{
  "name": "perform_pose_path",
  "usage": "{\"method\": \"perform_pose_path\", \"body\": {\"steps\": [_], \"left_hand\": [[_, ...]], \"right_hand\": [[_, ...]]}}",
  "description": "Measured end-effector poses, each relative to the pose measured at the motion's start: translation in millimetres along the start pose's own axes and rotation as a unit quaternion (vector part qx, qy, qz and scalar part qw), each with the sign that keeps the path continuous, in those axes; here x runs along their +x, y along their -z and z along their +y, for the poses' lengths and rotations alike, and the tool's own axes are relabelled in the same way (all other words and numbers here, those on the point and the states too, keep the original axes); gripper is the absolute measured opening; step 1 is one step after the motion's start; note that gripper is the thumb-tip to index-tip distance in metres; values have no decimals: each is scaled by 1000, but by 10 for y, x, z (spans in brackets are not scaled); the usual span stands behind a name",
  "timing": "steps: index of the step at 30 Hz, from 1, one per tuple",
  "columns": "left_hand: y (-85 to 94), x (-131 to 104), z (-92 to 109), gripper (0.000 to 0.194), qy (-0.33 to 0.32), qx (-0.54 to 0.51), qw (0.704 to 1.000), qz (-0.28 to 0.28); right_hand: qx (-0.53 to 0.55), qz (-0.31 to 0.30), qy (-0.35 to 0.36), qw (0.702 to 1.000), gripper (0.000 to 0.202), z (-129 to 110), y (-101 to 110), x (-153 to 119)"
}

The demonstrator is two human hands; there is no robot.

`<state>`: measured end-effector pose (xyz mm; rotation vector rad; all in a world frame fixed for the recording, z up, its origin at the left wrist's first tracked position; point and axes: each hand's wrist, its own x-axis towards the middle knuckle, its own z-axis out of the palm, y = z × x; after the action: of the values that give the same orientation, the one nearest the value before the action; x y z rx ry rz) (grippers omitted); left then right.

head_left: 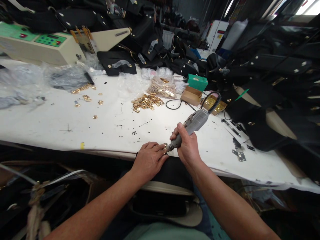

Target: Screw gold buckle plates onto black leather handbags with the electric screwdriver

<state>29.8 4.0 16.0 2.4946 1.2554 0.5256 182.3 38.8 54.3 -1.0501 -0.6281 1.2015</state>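
Note:
My right hand (188, 145) is wrapped round a grey electric screwdriver (195, 123), its cable rising from the back end. The tool's tip meets a small gold fitting (165, 146) at the table's front edge. Beside that fitting, my left hand (148, 158) presses down on a black bag (172, 171), fingers close together near the tip. The bag lies at the table edge and over my lap, its beige-rimmed opening towards me.
A pile of gold fittings (147, 101) lies mid-table, with a green box (197, 81) and a box of small gold parts (215, 104) behind. Black bags (282, 116) are heaped at right. A beige machine (50, 46) stands at back left.

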Motion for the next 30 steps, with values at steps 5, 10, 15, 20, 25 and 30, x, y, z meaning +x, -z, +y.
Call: {"method": "perform_pose_path", "body": {"steps": [5,10,15,20,25,30], "left_hand": [[-10,3,-6,26,4,4,1000,-6],[-34,2,-16,25,2,9,1000,0],[-42,2,-20,24,2,10,1000,5],[-44,3,-22,23,1,12,1000,9],[-38,-2,-26,23,2,8,1000,11],[-34,-10,-36,25,1,3,1000,6]], "right_hand": [[-3,0,-1,1000,38,5,-2,-3],[-1,2,1,1000,37,7,-6,-8],[-10,6,-6,1000,37,32,3,-22],[-16,-2,-6,1000,37,37,5,-38],[-22,0,5,1000,37,27,8,-35],[-36,17,42,998,37,6,25,61]]}}
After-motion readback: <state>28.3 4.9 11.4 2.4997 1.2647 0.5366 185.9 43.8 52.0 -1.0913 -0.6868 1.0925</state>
